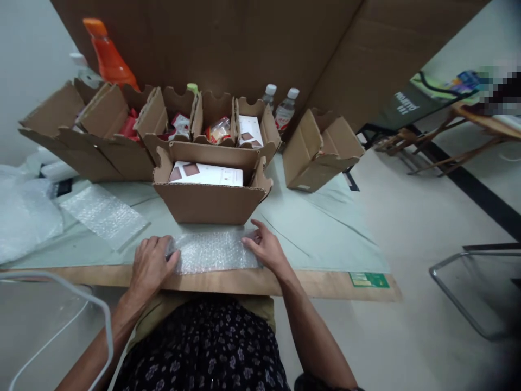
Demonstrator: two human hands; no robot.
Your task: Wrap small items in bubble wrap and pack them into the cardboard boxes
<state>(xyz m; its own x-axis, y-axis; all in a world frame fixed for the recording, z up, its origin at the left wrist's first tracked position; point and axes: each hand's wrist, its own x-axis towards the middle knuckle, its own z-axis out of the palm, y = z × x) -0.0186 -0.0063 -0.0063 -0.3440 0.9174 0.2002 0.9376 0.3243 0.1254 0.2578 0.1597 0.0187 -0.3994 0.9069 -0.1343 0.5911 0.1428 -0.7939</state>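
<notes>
A clear strip of bubble wrap point(217, 251) lies flat at the table's front edge, between both hands. At its left end, my left hand point(152, 263) is closed, fingers curled and thumb along the plastic. My right hand point(266, 247) grips the opposite end, its thumb on top and the index finger stretched out towards the box. Just behind the strip stands a cardboard box point(209, 203) holding a white printed carton point(211, 175). Whether anything lies inside the wrap I cannot make out.
Another bubble wrap sheet point(106, 214) and a plastic heap point(24, 214) lie left. Behind stands a row of cardboard bins point(118, 157) with packets and cartons. Bottles, one orange point(112, 60), stand behind them. A separate cardboard bin point(311, 157) is right; a metal frame point(109, 326) rises front left.
</notes>
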